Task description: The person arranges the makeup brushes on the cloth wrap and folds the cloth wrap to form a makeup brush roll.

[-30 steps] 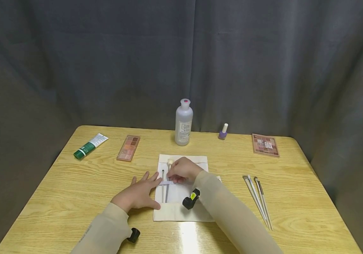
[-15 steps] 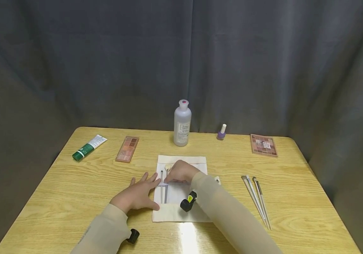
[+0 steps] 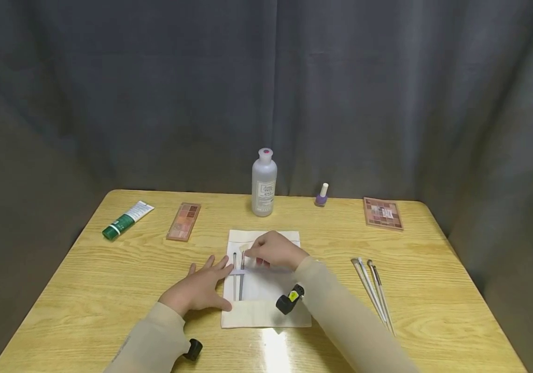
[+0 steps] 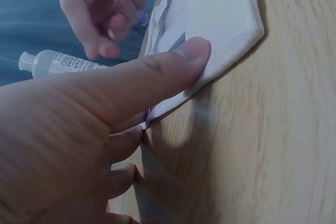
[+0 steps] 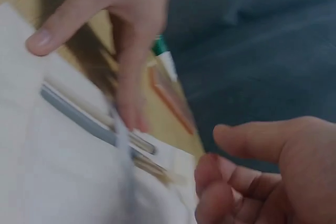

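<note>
A cream cloth brush pouch lies unfolded in front of me. Along its left side rest two makeup brushes: a thin one with a small dark tip and a grey-handled brush with pale bristles. A narrow strap crosses both, and their lower ends disappear under the near flap. My left hand, fingers spread, presses on the pouch's left edge; in the left wrist view its thumb rests on the cloth corner. Just beside the pale bristles hovers my right hand, its fingers loosely bent around nothing.
Several more brushes lie on the table to the right. Farther back are a green-and-white tube, a narrow eyeshadow palette, a clear bottle, a purple nail polish and a square palette.
The pale-bristled brush has slid a little toward the near flap. My right hand has let go of it and drawn slightly up and right. The left hand stays on the pouch edge.
</note>
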`<action>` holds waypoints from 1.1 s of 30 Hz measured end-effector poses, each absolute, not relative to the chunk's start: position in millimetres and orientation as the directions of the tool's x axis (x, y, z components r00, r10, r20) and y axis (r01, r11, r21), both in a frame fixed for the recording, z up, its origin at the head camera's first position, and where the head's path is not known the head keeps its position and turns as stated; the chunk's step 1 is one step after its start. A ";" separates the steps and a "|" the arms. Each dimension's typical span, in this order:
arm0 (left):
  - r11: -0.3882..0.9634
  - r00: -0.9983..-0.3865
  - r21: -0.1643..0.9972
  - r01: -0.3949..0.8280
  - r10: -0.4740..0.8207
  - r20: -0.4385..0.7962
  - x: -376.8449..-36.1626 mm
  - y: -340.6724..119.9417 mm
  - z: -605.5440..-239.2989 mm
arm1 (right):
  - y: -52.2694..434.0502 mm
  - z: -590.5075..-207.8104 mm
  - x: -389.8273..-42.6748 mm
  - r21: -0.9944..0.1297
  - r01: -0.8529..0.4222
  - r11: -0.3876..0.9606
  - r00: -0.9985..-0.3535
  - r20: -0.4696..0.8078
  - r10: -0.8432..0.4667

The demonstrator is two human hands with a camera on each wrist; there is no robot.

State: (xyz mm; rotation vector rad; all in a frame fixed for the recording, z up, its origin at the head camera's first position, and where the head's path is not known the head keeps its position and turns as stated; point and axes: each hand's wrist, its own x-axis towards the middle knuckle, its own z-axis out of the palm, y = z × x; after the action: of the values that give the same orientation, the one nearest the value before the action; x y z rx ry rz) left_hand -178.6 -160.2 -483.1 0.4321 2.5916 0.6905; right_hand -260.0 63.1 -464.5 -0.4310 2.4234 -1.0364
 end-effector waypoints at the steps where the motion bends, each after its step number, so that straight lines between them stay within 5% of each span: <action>1: 0.827 -0.863 0.530 0.185 0.395 -0.316 -178.5 -160.1 -483.2 | 68.8 -460.9 -259.3 -0.765 -0.081 0.639 -0.842 -0.290 -0.454; 12: 0.814 -0.863 0.554 0.175 0.398 -0.311 -174.8 -161.3 -481.8 | 148.8 -448.6 -250.1 -0.911 0.086 0.403 -0.899 -0.245 -0.362; 33: 0.811 -0.861 0.556 0.180 0.404 -0.310 -175.0 -159.1 -480.7 | 284.8 -457.5 -225.1 -0.893 0.147 0.425 -0.951 -0.246 -0.187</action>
State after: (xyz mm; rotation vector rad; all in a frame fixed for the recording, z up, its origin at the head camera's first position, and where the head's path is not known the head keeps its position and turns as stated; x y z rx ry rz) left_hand -175.0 -159.1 -480.7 0.4371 2.5770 0.7324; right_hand -225.1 284.8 -457.5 -0.0344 2.3753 -1.5344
